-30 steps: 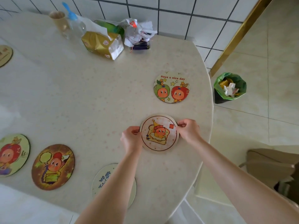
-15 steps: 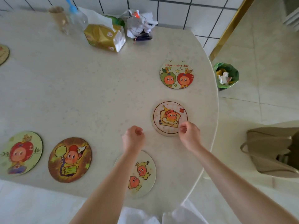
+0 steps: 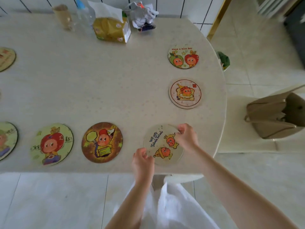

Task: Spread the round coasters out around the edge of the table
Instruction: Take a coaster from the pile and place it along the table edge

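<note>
Several round cartoon coasters lie around the pale table (image 3: 102, 86). Both hands pinch a pale coaster with blue lettering (image 3: 160, 144) near the front right corner: my left hand (image 3: 142, 160) on its lower left rim, my right hand (image 3: 187, 136) on its upper right rim. Beyond it along the right edge lie a toast-picture coaster (image 3: 185, 93) and a "Have a nice day" coaster (image 3: 183, 56). Along the front edge lie a brown coaster (image 3: 102, 142), a green one with a red head (image 3: 52, 144), and another cut off at the left (image 3: 6, 140). One more coaster (image 3: 5, 59) sits far left.
At the back of the table stand a cup (image 3: 63, 16), a clear bottle (image 3: 83, 14), a yellow tissue pack (image 3: 111, 28) and a crumpled bag (image 3: 142, 15). Right of the table are a green-lined bin (image 3: 224, 60) and a beige handbag (image 3: 275, 114) on a chair.
Both hands left the toast-picture coaster on the right edge and came back to the lettered coaster at the front, which they now hold. The view shifted left and back.
</note>
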`<move>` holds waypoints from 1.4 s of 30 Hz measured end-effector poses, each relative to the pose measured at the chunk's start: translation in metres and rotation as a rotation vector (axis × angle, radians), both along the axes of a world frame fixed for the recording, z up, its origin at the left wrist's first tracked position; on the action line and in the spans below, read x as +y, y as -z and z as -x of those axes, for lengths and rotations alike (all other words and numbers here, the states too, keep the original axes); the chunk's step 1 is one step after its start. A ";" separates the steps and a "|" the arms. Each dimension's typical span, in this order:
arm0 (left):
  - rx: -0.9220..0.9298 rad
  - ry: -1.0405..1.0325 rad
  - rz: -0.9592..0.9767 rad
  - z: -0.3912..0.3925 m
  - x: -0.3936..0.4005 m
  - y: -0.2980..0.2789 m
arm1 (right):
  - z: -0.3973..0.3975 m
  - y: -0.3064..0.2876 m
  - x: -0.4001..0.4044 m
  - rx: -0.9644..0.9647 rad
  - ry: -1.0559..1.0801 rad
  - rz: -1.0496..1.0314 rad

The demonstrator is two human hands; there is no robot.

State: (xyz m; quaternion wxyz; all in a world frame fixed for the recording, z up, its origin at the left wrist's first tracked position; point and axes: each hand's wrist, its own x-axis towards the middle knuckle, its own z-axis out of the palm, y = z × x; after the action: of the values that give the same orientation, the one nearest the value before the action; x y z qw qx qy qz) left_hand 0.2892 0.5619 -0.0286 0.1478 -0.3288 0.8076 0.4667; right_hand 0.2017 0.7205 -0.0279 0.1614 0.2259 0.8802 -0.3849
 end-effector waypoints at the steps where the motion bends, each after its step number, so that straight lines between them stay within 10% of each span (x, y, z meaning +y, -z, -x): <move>1: -0.028 -0.069 -0.040 -0.001 0.003 0.000 | -0.001 -0.002 0.001 -0.015 0.009 0.012; 16: 0.058 -0.081 -0.387 0.038 0.011 -0.013 | -0.067 -0.007 0.024 -0.135 0.666 0.531; 42: 0.141 0.231 0.084 0.032 -0.021 0.002 | -0.052 -0.011 0.034 -0.102 0.162 0.074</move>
State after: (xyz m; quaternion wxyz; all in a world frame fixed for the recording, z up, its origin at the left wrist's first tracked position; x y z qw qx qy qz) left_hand 0.2575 0.5410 -0.0302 0.1295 -0.2058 0.8672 0.4345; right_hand 0.2534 0.7547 -0.0168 0.1824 0.3094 0.8349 -0.4170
